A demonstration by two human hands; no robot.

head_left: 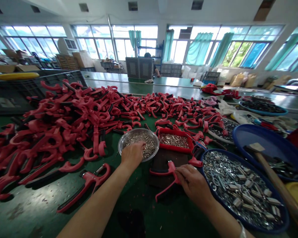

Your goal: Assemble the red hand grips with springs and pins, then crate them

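Observation:
My left hand (132,154) reaches into a clear round bowl (121,145) of small metal pieces (149,140). Its fingers are drawn together at the pieces, and what they pinch is hidden. My right hand (195,185) grips a red plier-like tool (172,170) with two handles, one with a black grip. That tool is over a dark block (161,160) on the green table. Just behind the block stands a red tray (191,145) of small metal pins (173,140). Another red plier-like tool (93,178), with a spring by its jaw, lies left of my left forearm.
A big heap of red and black tool parts (72,115) covers the left and back. At right are a blue basin (285,211) of springs and metal fittings, a second blue basin (240,132) and a wooden-handled hammer (275,175). A grey crate (139,67) stands behind, near a person.

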